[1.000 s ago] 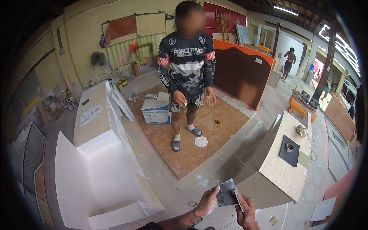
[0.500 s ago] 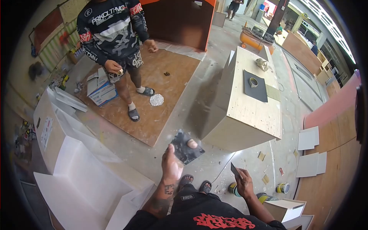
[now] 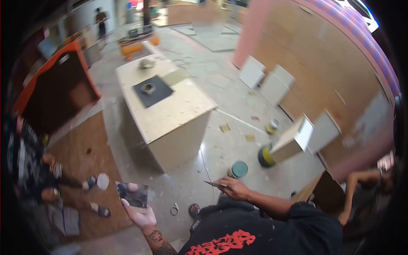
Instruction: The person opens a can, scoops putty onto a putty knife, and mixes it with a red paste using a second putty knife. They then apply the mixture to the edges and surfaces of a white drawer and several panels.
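My left hand (image 3: 142,216) holds a dark square plate (image 3: 132,196) with a pale smeared surface and a lump of whitish paste near its upper edge. To the right, my right hand (image 3: 233,187) grips a thin dark blade (image 3: 213,184) that points left and is seen nearly edge-on. The two hands are apart. Beyond them stands a pale wooden box (image 3: 178,114), on top of which a roll of tape (image 3: 148,89) lies on a dark sheet (image 3: 159,97).
A person (image 3: 32,165) stands at the left on a brown board (image 3: 91,157). Another person's arm (image 3: 351,191) reaches down at the right. A teal-lidded can (image 3: 239,169) and a white box (image 3: 293,138) are on the floor. White panels (image 3: 276,85) lean against the wall.
The view has swung to the right, so the wooden box and the other person appear farther left. Another person's arm has come into view at the right. Both hands keep hold of their things.
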The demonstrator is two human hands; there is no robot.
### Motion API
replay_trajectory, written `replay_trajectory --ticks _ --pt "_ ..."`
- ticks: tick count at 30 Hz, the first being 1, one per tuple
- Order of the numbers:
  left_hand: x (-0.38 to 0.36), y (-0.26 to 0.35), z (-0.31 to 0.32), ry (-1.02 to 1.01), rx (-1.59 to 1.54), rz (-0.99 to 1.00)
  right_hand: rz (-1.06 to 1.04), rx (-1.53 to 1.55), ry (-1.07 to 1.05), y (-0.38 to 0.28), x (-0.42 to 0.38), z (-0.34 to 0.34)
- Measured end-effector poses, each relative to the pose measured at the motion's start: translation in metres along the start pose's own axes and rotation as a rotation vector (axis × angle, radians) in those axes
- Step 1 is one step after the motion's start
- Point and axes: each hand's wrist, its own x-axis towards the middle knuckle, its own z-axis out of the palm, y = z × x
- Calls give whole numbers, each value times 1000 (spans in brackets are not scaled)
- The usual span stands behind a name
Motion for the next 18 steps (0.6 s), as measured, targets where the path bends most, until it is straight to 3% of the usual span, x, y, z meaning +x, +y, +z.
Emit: replay_trajectory --ticks 2,3,6,8,12,18 --pt "8 -7 14 31 -15 -32 62 80 87 17 -6 0" --pt "9 -10 33 43 11 -64 265 291 130 6 -15 -2" --pt "12 -15 58 22 21 -150 295 383 342 16 -45 12" --pt "21 -61 104 -46 85 -165 375 498 321 36 -38 -28" --pt "10 -94 132 -159 142 -258 489 585 391 67 -63 -29" --pt "-34 -171 219 -245 215 -287 475 809 615 148 -92 -91"
